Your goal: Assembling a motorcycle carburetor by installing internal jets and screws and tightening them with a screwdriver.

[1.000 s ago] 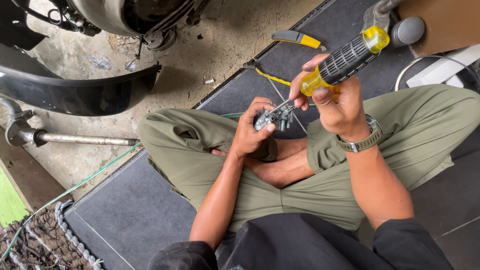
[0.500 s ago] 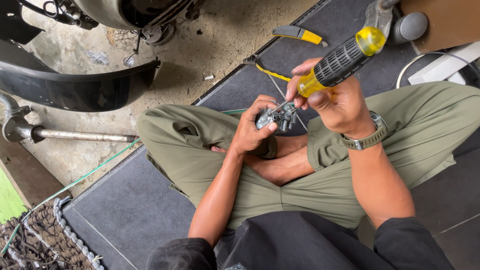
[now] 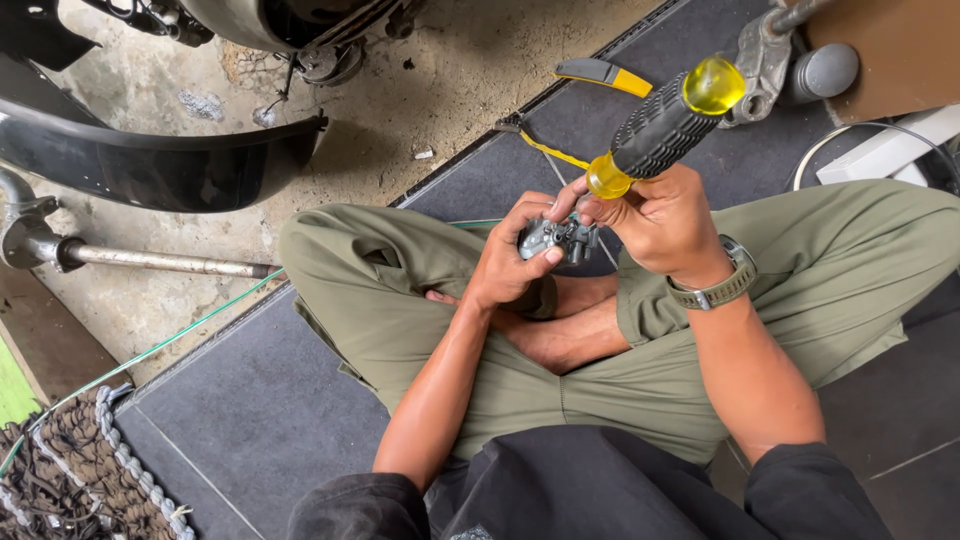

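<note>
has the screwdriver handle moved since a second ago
Yes. The screwdriver handle has tipped up toward the yellow pliers on the mat, though the camera shifted too.

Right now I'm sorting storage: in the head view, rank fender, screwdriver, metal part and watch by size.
1. fender
2. screwdriver, though nearer the camera
3. metal part and watch: alike, unranked; the left hand hides some.

Open dark mat (image 3: 250, 420) left of the crossed legs (image 3: 400, 270), hands could pass there easy. Beyond the legs it's tighter: yellow-handled pliers (image 3: 600, 72), a black fender (image 3: 150, 165) and a metal rod (image 3: 170, 262) block the way.
</note>
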